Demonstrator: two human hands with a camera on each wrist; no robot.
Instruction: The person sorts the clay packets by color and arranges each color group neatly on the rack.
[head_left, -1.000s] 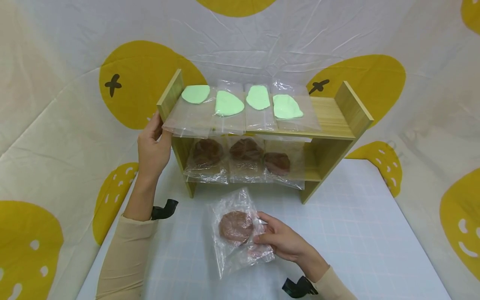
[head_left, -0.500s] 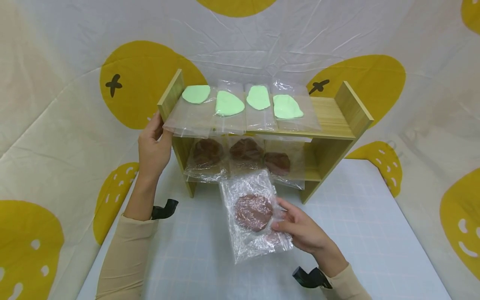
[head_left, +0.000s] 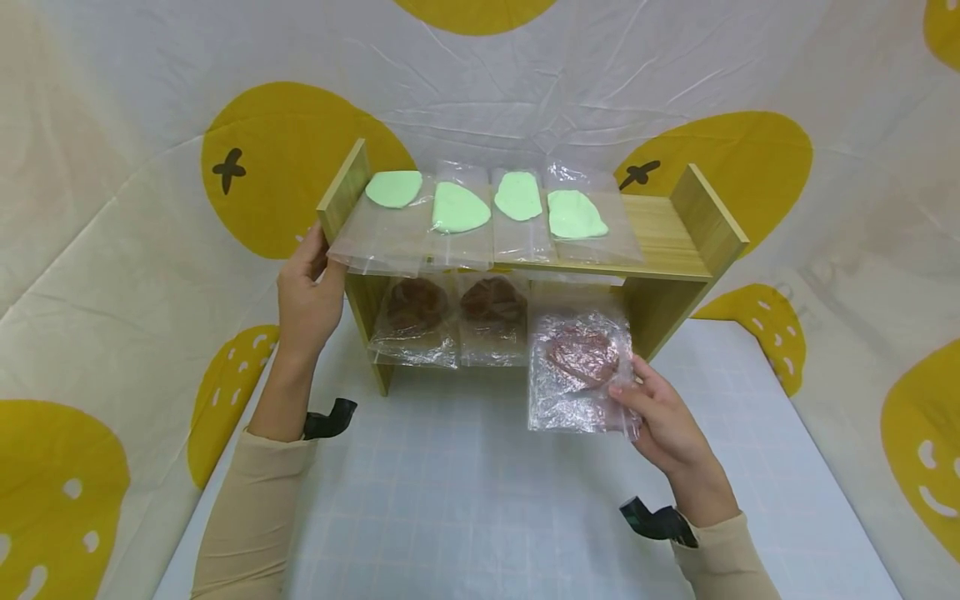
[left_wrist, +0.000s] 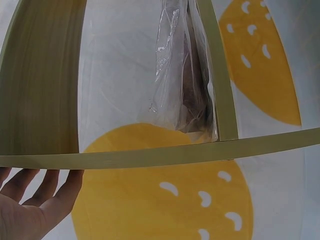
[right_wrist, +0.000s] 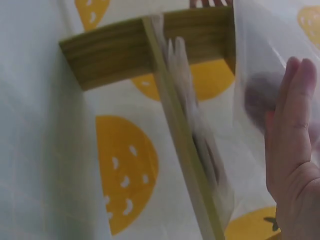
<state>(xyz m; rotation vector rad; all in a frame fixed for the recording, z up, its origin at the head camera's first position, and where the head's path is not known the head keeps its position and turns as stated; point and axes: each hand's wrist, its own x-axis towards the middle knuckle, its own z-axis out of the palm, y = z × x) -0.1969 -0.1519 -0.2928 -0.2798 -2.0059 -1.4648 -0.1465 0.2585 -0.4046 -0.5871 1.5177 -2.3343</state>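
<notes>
A wooden two-tier shelf (head_left: 675,225) stands at the back of the table. My left hand (head_left: 309,279) rests with straight fingers (left_wrist: 50,192) against its left side panel (head_left: 341,187). My right hand (head_left: 628,393) pinches a clear bag holding a brown disc (head_left: 577,367) by its right edge, upright in front of the right part of the lower tier. In the right wrist view, my fingers (right_wrist: 292,125) lie behind the plastic bag (right_wrist: 260,65). Two more brown-disc bags (head_left: 450,317) lie on the lower tier. Several bags of green dough (head_left: 487,212) lie along the top tier.
The shelf's right end (head_left: 660,233) on the top tier is bare wood. A white gridded mat (head_left: 465,500) covers the table in front of the shelf. White cloth with yellow shapes (head_left: 285,142) hangs behind and at both sides.
My right hand has lifted the brown-disc bag from the mat and carried it up and to the right, in front of the lower tier. My left hand has stayed on the side panel.
</notes>
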